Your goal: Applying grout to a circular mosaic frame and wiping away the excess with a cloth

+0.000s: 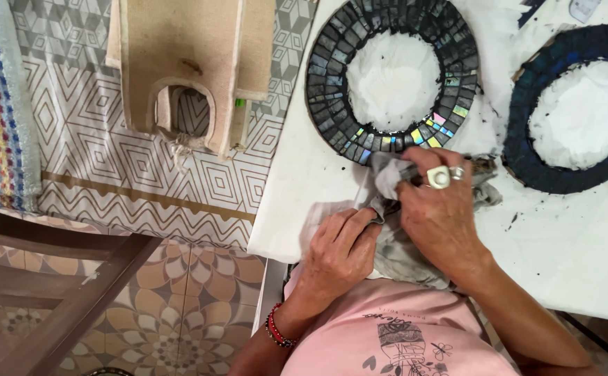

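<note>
Both hands bunch a grey rag (415, 254) at centre frame on the white bench (297, 174). Left hand (338, 254) fingers closed on the rag; right hand (437, 209) pinches its upper fold. Judged: 1 mosaic ring (332, 104) at upper centre looks mostly wiped; 2nd ring (526, 146), upper right, looks dull and is cut off. Rag's lower part hidden.

No packages, labels, signs or screens in view. Nearest item of that kind: a dark printed motif (403, 345) with flower shapes on the front of the person's pink shirt, bottom centre.
</note>
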